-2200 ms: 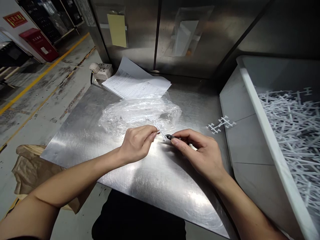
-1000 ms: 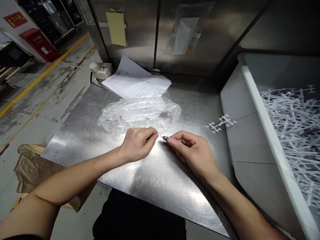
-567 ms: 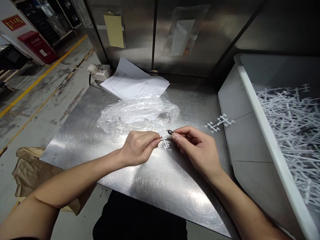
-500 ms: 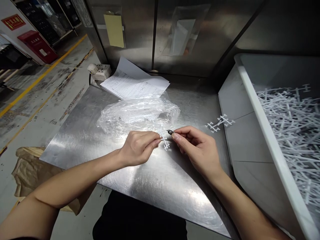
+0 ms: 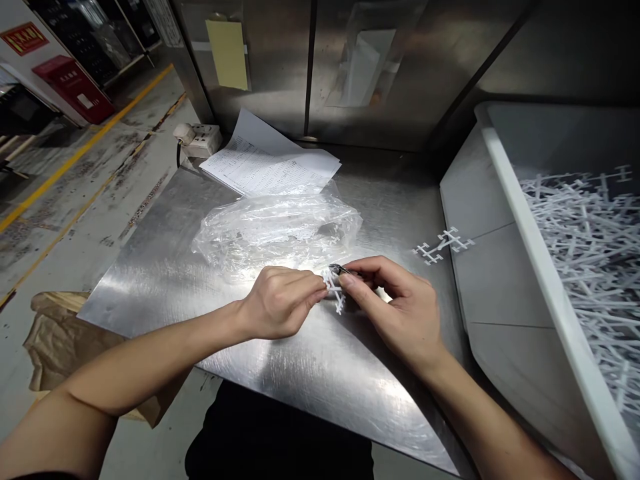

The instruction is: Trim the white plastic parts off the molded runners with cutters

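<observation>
My left hand (image 5: pixel 283 301) is closed, pinching a small white branched plastic sprue (image 5: pixel 338 301) between thumb and fingers. Pinched in my right hand (image 5: pixel 400 300) are small dark nippers (image 5: pixel 338 269), mostly hidden by the fingers. Their tip is at the upper end of the sprue; I cannot tell whether they touch it. Just behind both hands lies a crumpled clear plastic bag (image 5: pixel 275 227) with small white pieces showing through. Another white sprue (image 5: pixel 443 245) lies flat on the metal table (image 5: pixel 320 373), to the right of the bag.
At right stands a large grey bin (image 5: pixel 530 280) heaped with white sprues (image 5: pixel 595 267). Printed papers (image 5: pixel 273 157) lie behind the bag, near a power socket (image 5: pixel 203 140). A metal wall closes off the back. Brown paper (image 5: pixel 70 340) sits below the table's left edge.
The sprue has turned in my left hand, so its branches now point differently. My right hand has shifted slightly, and the nippers' tip has come closer to the sprue.
</observation>
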Demonstrator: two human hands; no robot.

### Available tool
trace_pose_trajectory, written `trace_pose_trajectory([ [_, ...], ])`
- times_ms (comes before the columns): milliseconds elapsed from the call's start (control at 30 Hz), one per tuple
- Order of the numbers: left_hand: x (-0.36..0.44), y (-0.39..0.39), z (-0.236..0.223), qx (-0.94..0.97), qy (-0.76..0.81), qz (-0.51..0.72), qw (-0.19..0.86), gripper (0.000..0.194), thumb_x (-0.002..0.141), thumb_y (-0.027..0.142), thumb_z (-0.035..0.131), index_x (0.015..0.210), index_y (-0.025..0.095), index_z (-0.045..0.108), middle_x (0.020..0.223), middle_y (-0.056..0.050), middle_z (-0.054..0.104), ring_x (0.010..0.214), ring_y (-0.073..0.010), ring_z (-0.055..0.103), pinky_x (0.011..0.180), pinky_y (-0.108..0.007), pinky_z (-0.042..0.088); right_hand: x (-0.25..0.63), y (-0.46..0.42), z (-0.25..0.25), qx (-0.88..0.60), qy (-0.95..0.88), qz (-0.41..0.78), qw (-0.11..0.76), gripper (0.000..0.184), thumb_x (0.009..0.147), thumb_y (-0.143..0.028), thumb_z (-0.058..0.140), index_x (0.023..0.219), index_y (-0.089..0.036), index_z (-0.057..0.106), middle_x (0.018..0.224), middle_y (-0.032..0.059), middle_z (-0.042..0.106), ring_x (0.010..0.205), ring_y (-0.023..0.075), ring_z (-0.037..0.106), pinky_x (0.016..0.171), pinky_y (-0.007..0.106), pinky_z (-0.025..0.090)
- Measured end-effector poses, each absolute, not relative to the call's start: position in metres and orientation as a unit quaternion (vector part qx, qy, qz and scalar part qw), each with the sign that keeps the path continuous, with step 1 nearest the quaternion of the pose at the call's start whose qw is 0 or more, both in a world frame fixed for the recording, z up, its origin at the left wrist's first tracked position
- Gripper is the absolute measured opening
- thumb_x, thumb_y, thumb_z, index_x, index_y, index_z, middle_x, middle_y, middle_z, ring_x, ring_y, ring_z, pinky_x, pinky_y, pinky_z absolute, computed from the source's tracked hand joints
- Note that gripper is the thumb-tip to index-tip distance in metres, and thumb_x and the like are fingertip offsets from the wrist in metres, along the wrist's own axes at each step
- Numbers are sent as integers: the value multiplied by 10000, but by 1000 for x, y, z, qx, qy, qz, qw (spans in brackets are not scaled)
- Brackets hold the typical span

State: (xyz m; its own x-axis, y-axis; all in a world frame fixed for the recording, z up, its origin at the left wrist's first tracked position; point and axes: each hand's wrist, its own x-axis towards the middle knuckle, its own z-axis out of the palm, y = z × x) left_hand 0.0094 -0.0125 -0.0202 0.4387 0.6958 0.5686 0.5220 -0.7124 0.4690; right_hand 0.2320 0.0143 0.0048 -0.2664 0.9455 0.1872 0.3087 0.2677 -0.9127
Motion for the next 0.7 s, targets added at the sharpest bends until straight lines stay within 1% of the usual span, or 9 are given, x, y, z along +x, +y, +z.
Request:
trace_pose_trajectory([
  [133,9,-13,-20,840,363,390,105,207,1078,123,559,885,176,613,691,29,607,566,-112,511,537,-278,384,233,14,4,-452,-701,381,399,89,980,-314,808,965,-227,814,767,-2,758,651,153,659,599,275,541],
  [367,10,-11,-21,848,343,400,57,167,1082,123,565,944,176,641,742,6,708,607,-126,636,547,-257,461,232,13,6,-441,-715,364,402,50,987,-276,800,966,-231,811,774,-17,760,651,141,657,609,263,542],
  [567,10,-11,-23,856,341,387,42,181,1064,101,565,915,172,638,718,10,680,583,-125,618,527,-274,438,233,12,7,-429,-721,364,404,41,985,-278,804,974,-244,826,816,-12,796,663,145,679,609,264,542],
  [700,10,-12,-27,852,339,396,47,144,1056,92,572,971,169,658,767,2,711,629,-134,656,559,-274,475,234,12,2,-437,-705,391,400,59,995,-293,798,980,-245,830,842,-4,819,677,150,695,628,271,541],
])
